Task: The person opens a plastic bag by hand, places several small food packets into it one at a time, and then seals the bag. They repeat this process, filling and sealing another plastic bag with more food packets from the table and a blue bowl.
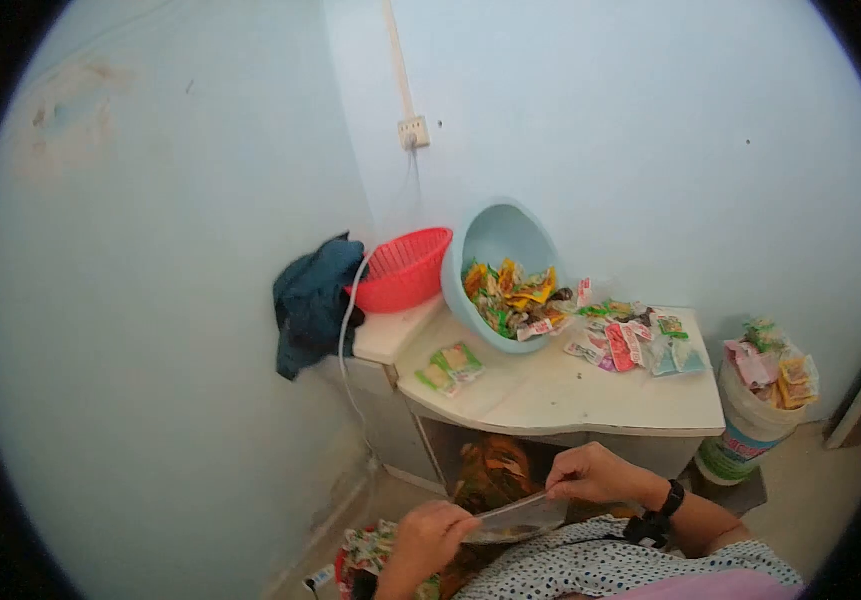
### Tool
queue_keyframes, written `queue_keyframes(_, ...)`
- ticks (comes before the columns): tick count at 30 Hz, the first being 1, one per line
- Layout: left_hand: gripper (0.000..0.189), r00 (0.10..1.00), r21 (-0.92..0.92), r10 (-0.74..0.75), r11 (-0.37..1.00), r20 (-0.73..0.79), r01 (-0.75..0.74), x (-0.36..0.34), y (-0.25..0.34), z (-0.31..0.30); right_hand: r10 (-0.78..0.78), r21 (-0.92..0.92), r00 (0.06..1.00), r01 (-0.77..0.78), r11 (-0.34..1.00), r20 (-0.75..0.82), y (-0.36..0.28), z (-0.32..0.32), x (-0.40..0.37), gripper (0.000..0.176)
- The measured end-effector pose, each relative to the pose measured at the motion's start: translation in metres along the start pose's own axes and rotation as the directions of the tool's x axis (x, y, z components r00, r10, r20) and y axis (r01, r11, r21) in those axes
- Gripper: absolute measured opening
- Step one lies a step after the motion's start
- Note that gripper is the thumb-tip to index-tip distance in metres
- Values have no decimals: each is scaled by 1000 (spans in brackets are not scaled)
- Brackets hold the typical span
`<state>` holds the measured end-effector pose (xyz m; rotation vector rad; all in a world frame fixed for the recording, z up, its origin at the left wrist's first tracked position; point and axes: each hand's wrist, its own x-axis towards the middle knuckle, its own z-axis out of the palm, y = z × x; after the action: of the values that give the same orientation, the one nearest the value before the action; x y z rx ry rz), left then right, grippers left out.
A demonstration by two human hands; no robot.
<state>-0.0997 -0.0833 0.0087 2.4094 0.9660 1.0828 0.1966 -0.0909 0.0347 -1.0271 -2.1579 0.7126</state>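
A clear plastic bag is stretched between my two hands, low in the view and close to my body. My left hand pinches one end of it. At the other end, my right hand grips the bag with fingers closed. Whether anything lies inside the bag I cannot make out. Beyond my hands, a white table carries a tilted light-blue basin with many small colourful packets in it. More packets are spread right of the basin, and green packets lie to the left.
A red basket and a dark blue cloth are at the table's left end, with a white cable hanging down. On the right stands a bucket heaped with packets. Another packet-filled container is on the floor at lower left.
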Motion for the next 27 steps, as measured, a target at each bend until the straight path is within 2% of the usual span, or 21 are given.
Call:
queue_keyframes(6,18,999,-110,1,994,34,3,4,8,-11,51,-85,999,-52,995,-15,-1,-9,-10,19)
queue_keyframes(10,17,993,-274,-64,957,101,89,1,17,-15,93,21,995,-92,996,-39,-9,-13,-16,18)
queue_keyframes(11,16,996,-280,-42,958,74,61,2,19,-17,108,54,993,-105,993,-50,-4,-11,-18,17)
queue_keyframes(14,18,996,-231,-71,970,52,81,-3,11,-15,228,145,973,-222,964,-30,15,-1,-24,17)
queue_keyframes(15,20,997,-231,-67,970,49,77,-4,8,-16,157,129,987,-153,980,-26,14,-1,-23,17)
queue_keyframes(18,21,1000,-229,-21,973,-4,20,-7,1,-13,247,302,969,-241,922,19,10,1,-21,12)
queue_keyframes(21,22,1000,-228,-8,974,-22,2,-15,-11,-7,219,272,974,-225,936,49,10,0,-15,10)
queue_keyframes(24,21,1000,-197,-3,980,-3,2,-21,-23,-2,304,188,950,-312,931,69,5,-1,-11,11)
queue_keyframes(27,19,997,-11,-70,997,26,70,-25,-35,3,262,132,960,-273,953,96,2,2,-3,13)
